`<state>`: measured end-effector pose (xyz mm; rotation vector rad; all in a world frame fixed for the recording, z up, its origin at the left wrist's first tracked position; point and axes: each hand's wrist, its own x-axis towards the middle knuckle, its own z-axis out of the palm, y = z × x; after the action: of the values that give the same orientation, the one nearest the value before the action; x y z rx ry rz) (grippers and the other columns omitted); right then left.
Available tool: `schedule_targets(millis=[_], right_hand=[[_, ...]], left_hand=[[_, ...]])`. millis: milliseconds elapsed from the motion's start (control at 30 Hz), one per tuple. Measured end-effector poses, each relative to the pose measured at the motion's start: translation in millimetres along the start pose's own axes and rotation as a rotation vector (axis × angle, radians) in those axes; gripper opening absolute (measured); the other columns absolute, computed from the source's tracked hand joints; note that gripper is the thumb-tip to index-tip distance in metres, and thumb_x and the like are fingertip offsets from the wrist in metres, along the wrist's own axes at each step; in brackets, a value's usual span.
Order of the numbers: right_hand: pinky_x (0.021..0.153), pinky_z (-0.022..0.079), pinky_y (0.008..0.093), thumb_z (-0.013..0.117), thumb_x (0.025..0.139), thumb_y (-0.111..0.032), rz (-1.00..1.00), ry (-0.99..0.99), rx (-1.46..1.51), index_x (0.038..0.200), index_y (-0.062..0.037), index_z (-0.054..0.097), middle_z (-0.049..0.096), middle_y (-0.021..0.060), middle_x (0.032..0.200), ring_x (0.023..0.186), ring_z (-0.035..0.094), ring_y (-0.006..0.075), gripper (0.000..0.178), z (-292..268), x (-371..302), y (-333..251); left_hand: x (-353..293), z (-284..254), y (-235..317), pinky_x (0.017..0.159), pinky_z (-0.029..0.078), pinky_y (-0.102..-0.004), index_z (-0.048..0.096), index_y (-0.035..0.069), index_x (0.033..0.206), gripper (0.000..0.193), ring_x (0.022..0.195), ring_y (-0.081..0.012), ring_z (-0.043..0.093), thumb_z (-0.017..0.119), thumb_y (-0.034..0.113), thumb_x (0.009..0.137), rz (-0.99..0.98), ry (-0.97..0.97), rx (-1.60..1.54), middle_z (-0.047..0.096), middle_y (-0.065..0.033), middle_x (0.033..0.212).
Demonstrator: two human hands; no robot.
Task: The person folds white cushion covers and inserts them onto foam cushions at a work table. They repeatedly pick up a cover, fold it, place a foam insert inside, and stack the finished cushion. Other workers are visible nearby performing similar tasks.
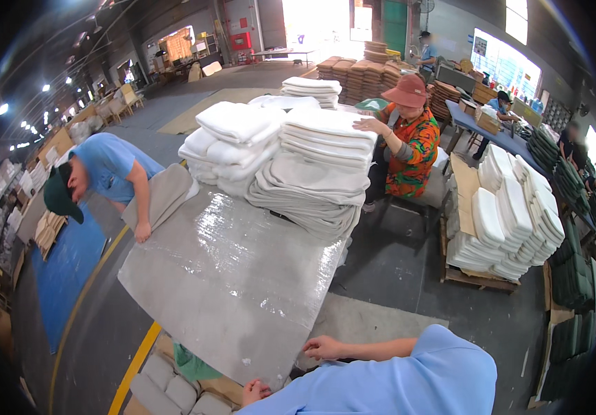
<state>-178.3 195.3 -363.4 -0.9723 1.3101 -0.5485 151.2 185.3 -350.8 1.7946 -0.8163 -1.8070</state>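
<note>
A table with a grey, plastic-covered top fills the middle, its near corner toward me. My left hand is at that corner, fingers curled; whatever they hold, if anything, is too small to make out. At the table's near right edge is my right hand, its fingers loosely bent and apart, with nothing visible in them. A small white scrap lies on the tabletop by my left hand. Toward the far end stand grey folded cushion covers and stacked white cushions.
On the left, a co-worker in blue bends over a grey cover. A second co-worker in a red hat touches the white stack. A pallet of white cushions stands to the right. Below the near corner are grey cushions.
</note>
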Motion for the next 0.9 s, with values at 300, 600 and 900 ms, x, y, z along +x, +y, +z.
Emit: schedule_targets(millis=[300,600,900], right_hand=[[0.077,0.056,0.0296,0.069,0.103,-0.024,0.022,0.165,0.263,0.132,-0.0052,0.07,0.074,0.0026,0.105,0.087,0.068,0.0112,0.034,-80.5,40.0,-54.9],[0.074,0.054,0.0288,0.069,0.103,-0.027,-0.131,0.098,0.204,0.133,-0.007,0.07,0.073,-0.0005,0.102,0.085,0.067,0.0107,0.036,-222.6,89.9,-117.1],[0.074,0.054,0.0272,0.067,0.105,-0.02,-0.342,0.36,0.552,0.128,-0.0029,0.071,0.072,0.0024,0.099,0.082,0.066,0.0102,0.029,-424.9,93.5,-194.4]], left_hand=[[65.1,4.1,79.3,0.09,0.058,-0.0431,0.061,0.007,0.144,0.047,0.105,-0.0303,0.071,0.067,0.034,0.105,0.033,-0.037,0.127,0.073,-0.0227,0.122],[122.2,118.0,152.3,0.109,0.048,-0.0446,0.063,0.012,0.148,0.058,0.131,-0.035,0.061,0.069,0.046,0.101,0.019,-0.136,0.35,0.067,-0.0246,0.139],[159.7,246.8,195.8,0.088,0.06,-0.0369,0.055,0.001,0.145,0.046,0.1,-0.0248,0.075,0.064,0.029,0.109,0.134,-0.203,0.183,0.076,-0.019,0.116]])
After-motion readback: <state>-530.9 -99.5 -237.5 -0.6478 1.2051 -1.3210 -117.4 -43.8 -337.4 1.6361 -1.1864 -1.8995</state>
